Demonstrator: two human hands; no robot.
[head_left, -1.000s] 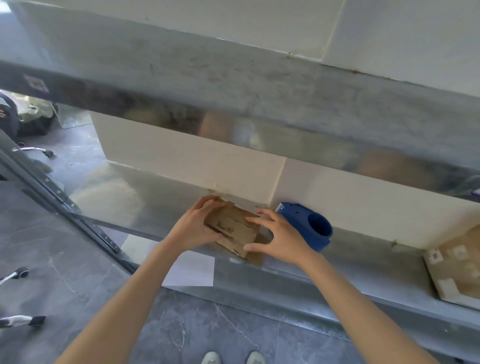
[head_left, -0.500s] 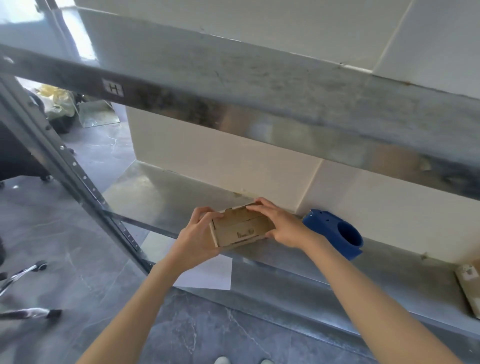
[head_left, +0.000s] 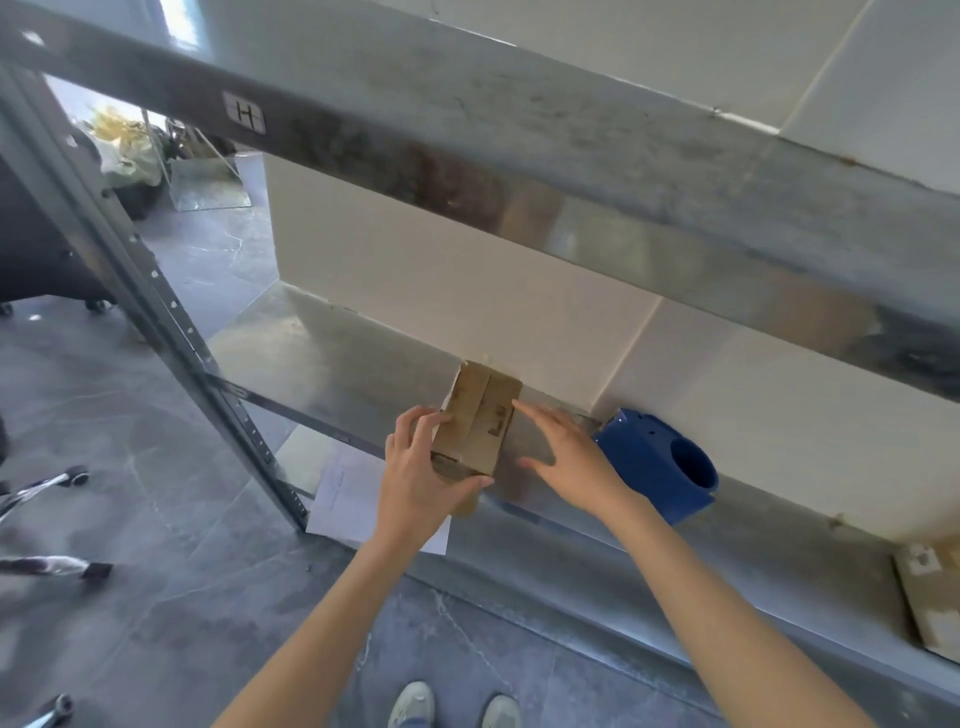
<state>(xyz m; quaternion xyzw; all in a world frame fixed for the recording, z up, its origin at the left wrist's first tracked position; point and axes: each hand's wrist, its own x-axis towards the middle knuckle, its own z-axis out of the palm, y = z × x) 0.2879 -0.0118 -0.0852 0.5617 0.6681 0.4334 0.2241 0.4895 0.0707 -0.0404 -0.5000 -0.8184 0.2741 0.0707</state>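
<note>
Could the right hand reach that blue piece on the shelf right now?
Probably yes: the right hand is open, and the blue piece sits just beside it, nothing between.

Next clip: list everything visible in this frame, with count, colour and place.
small box: 1, brown cardboard, on the shelf against the wall
blue part: 1, blue plastic with a round hole, on the shelf right of the small box
large box: 1, brown cardboard with white labels, far right of the shelf, cut off by the frame
shelf: 1, grey metal, lower level
beam: 1, grey metal, overhead, with an H label
post: 1, grey metal with holes, left
paper: 1, white, on the floor under the shelf
chair base: 1, silver legs with black wheels, floor at left
shoes: 2, pale grey, bottom edge
left hand: 1, grips the small box's near end
right hand: 1, fingers straight, fingertip at the small box's right side
</note>
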